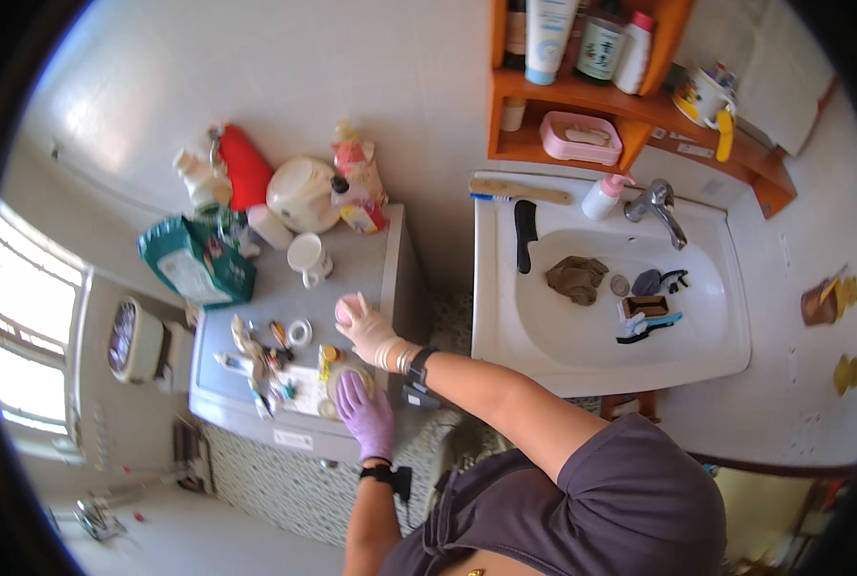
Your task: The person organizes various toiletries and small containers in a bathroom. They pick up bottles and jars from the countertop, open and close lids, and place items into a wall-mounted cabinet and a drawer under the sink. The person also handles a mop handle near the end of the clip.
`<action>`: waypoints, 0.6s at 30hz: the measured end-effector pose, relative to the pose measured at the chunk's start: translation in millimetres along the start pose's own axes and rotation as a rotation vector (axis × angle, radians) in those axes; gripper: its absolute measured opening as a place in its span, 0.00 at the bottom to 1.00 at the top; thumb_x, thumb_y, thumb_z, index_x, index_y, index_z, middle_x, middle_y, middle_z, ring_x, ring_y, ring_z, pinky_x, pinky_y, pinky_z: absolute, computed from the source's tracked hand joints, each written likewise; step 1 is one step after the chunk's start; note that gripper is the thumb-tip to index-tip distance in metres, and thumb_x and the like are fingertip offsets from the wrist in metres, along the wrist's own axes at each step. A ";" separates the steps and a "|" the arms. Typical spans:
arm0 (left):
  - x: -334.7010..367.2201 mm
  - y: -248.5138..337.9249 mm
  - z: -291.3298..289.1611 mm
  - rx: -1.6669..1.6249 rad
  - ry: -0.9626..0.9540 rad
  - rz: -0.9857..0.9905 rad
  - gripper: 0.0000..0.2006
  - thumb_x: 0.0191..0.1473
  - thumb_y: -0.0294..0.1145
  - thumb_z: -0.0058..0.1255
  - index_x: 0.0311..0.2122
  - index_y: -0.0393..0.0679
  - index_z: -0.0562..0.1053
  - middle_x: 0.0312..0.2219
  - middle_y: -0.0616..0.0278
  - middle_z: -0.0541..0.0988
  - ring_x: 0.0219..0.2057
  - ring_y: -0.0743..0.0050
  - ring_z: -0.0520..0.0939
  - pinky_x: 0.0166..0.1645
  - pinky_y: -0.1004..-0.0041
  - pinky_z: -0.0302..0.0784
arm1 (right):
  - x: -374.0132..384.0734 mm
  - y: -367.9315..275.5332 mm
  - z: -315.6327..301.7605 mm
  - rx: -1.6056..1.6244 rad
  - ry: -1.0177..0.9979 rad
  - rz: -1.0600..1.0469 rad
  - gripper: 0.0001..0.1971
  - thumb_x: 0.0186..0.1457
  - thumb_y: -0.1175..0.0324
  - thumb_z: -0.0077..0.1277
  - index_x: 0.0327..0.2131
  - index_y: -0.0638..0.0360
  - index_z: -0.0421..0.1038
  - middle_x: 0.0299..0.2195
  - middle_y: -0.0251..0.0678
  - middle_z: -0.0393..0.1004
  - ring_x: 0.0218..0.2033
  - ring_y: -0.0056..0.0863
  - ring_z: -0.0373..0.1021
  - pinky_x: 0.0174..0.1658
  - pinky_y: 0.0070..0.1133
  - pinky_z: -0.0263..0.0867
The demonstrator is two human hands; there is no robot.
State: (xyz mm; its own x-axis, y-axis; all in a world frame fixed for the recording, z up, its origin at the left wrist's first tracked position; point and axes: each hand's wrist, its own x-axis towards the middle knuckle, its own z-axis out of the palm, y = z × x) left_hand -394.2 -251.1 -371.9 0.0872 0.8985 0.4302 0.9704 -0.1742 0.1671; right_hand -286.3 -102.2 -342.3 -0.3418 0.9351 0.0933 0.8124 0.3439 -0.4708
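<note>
Pink round item (pixel 342 309) over the right part of the grey table (pixel 366 271), under the fingers of the right hand (pixel 373 338). Right hand, in a pale glove, has its fingers bent around it, grasping it; cannot tell if the item is lifted or touching the tabletop. Left hand (pixel 365 415), purple glove, lies nearer the body, fingers nearly straight over a round clear container (pixel 333 384); cannot tell whether it grips or just rests there. Dark wristbands on both wrists.

Just beside the left hand's fingertips: small yellow jar (pixel 330 355). Further left: white ring (pixel 299 323), pale sheet (pixel 303 386) with small objects on and around it, too small to name. White mug (pixel 306 259) upright, beyond the pink item and to its left. Back of table: white jug (pixel 299 197), red container (pixel 246 171), pink-and-white pouch (pixel 356 171), teal bag (pixel 198 267) at the left edge.

Right of table, well apart from both hands: white sink (pixel 544 341). Brown cloth (pixel 576 279) lies in the basin, plus small dark and blue items to its right. Black comb (pixel 524 235) on the left rim, white pump bottle (pixel 601 198) with pink top beside the metal faucet (pixel 655 204). Orange-brown shelf (pixel 497 120) above, holding bottles and a pink tray (pixel 555 145).
</note>
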 end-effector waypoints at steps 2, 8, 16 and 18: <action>-1.2 -1.1 1.9 0.009 -0.016 0.007 0.35 0.48 0.35 0.57 0.60 0.39 0.59 0.59 0.47 0.63 0.60 0.46 0.63 0.63 0.52 0.59 | 10.1 2.8 11.9 0.326 0.043 0.222 0.28 0.53 0.58 0.54 0.56 0.52 0.62 0.58 0.56 0.59 0.61 0.56 0.54 0.56 0.40 0.62; -3.7 -3.3 6.0 -0.007 -0.035 -0.007 0.33 0.48 0.34 0.57 0.59 0.41 0.60 0.59 0.48 0.64 0.61 0.46 0.62 0.63 0.50 0.57 | 16.3 13.4 8.8 -0.125 0.129 -0.063 0.23 0.53 0.60 0.54 0.53 0.50 0.66 0.50 0.43 0.66 0.47 0.41 0.65 0.47 0.30 0.67; -4.0 -1.6 2.2 -0.063 -0.118 -0.037 0.36 0.50 0.34 0.55 0.62 0.40 0.56 0.61 0.47 0.60 0.63 0.45 0.58 0.66 0.49 0.51 | 5.5 20.0 -27.2 0.074 -0.049 -0.015 0.29 0.44 0.68 0.60 0.53 0.43 0.67 0.51 0.38 0.62 0.47 0.43 0.64 0.51 0.32 0.66; -4.8 -2.1 2.1 -0.056 -0.121 -0.032 0.36 0.50 0.35 0.55 0.62 0.40 0.55 0.61 0.47 0.60 0.63 0.45 0.58 0.66 0.49 0.50 | -11.0 23.4 -51.6 0.104 -0.021 -0.012 0.31 0.42 0.67 0.62 0.54 0.42 0.66 0.50 0.39 0.62 0.47 0.44 0.63 0.51 0.34 0.66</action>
State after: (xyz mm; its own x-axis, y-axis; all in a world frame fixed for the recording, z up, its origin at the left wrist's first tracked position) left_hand -396.2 -254.2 -376.2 0.0860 0.9454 0.3143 0.9593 -0.1637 0.2300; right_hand -239.2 -100.0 -309.1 -0.3623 0.9285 0.0814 0.7553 0.3437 -0.5580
